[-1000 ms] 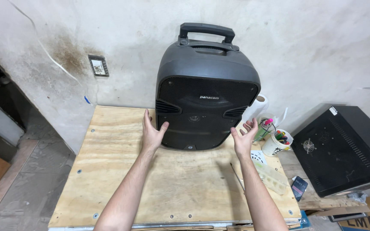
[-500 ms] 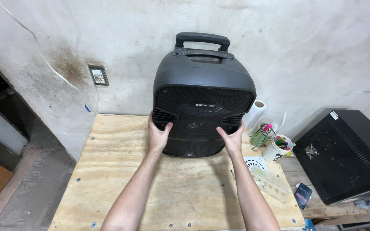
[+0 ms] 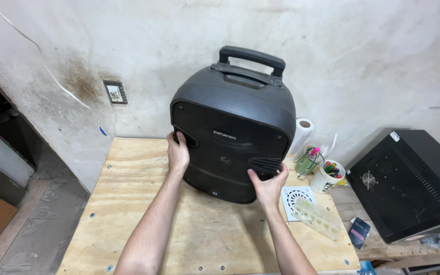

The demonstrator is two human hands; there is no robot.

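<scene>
Both hands, left (image 3: 177,153), right (image 3: 267,184), grip black speaker (image 3: 232,127) on plywood table (image 3: 128,203).

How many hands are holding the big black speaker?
2. The left hand grips the portable speaker at its left side grille; the right hand grips its lower right side. None appear hidden.

Speaker (image 3: 232,137) rear & base hidden, fingertips of both hands tucked in grips, black case (image 3: 408,183) cut off right
</scene>
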